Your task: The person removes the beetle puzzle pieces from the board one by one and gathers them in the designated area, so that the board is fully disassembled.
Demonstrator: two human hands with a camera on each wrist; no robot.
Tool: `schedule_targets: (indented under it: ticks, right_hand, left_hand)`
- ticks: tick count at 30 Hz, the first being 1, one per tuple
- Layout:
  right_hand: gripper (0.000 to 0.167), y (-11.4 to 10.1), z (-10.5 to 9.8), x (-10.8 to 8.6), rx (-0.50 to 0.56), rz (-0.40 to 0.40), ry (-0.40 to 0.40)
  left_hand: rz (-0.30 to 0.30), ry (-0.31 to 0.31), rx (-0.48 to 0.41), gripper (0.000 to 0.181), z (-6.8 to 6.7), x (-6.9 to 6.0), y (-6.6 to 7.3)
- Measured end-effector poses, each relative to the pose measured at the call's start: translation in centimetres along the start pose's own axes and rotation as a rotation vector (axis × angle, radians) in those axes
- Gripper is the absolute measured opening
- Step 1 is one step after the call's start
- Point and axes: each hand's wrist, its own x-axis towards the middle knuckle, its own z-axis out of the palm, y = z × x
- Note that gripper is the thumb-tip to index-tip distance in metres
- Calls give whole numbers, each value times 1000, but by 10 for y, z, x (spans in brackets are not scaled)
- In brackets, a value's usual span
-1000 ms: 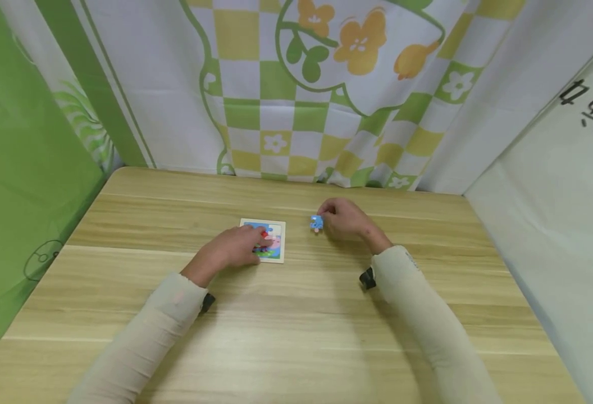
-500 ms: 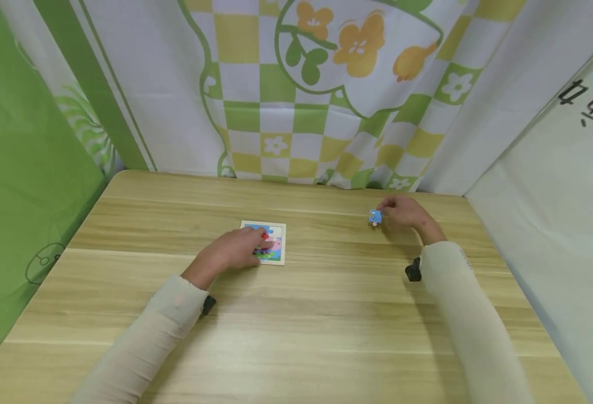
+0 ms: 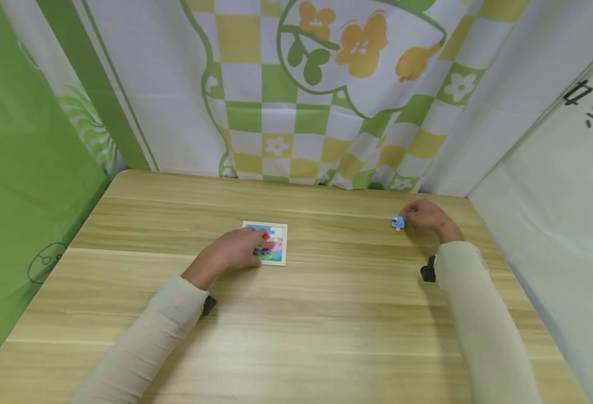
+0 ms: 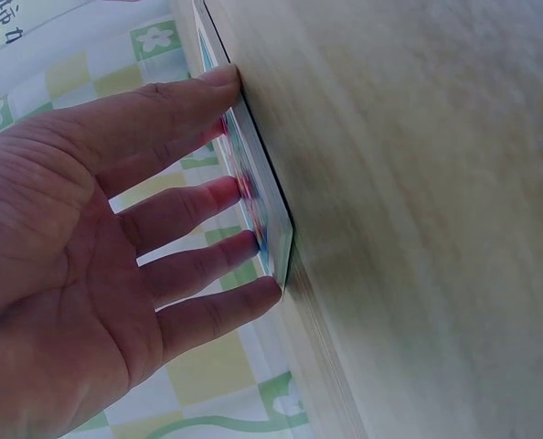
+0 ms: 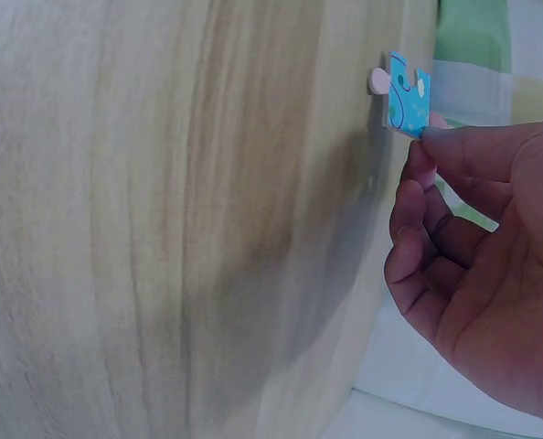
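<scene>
A small square jigsaw puzzle (image 3: pixel 284 247) in a pale frame lies left of the table's middle, with a pale gap in its upper right corner. My left hand (image 3: pixel 231 249) rests on it. In the left wrist view the spread fingers of that hand (image 4: pixel 98 229) are fairly straight, and their tips touch the puzzle (image 4: pixel 276 224). Far to the right, my right hand (image 3: pixel 426 215) pinches a blue puzzle piece (image 3: pixel 397 222) between thumb and forefinger. The right wrist view has the piece (image 5: pixel 409 99) by one corner, its pink knob sticking out, close over the tabletop.
The wooden table (image 3: pixel 296 325) meets a checked, flowered curtain (image 3: pixel 276 123) along its back edge. A green cloth (image 3: pixel 28 185) hangs at the left, a white one (image 3: pixel 559 224) at the right. Each wrist carries a small black camera (image 3: pixel 428 269).
My right hand has carried the blue puzzle piece rightward, away from the puzzle, more slowly in the last half second. The left hand has stayed on the puzzle.
</scene>
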Motion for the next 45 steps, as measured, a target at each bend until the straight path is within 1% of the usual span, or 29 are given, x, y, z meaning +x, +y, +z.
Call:
schedule_targets:
  ticks: [5, 8, 12, 14, 23, 29, 32, 35, 38, 41, 45]
  right_hand:
    - [33, 6, 3, 4, 26, 34, 2]
    - [31, 9, 4, 7, 19, 22, 21]
    - [30, 13, 8, 9, -5, 13, 43]
    - [30, 14, 10, 10, -14, 12, 53]
    - [30, 14, 16, 10, -17, 33, 100]
    - [32, 13, 18, 8, -6, 55, 108]
    - [33, 9, 18, 7, -5, 45, 119]
    - [33, 2, 21, 8, -14, -1, 145]
    - [29, -12, 29, 11, -10, -73, 178]
    - [24, -34, 41, 15, 9, -144, 182]
    - [21, -68, 60, 20, 36, -214, 151]
  left_hand:
    - [-1, 10, -6, 53, -2, -1, 0]
    - [-5, 12, -17, 53, -3, -1, 0]
    - [5, 7, -19, 53, -1, -1, -1]
    - [11, 14, -15, 53, -1, -1, -2]
    - [-9, 36, -21, 56, 0, 0, -2]
    - [6, 37, -11, 55, 1, 0, -2]
    - [20, 44, -9, 54, 2, 0, -2]
    - [27, 46, -12, 52, 2, 0, -1]
    - [28, 51, -17, 52, 2, 0, -1]
    - [36, 61, -10, 51, 3, -1, -1]
    - [39, 68, -2, 51, 4, -2, -1]
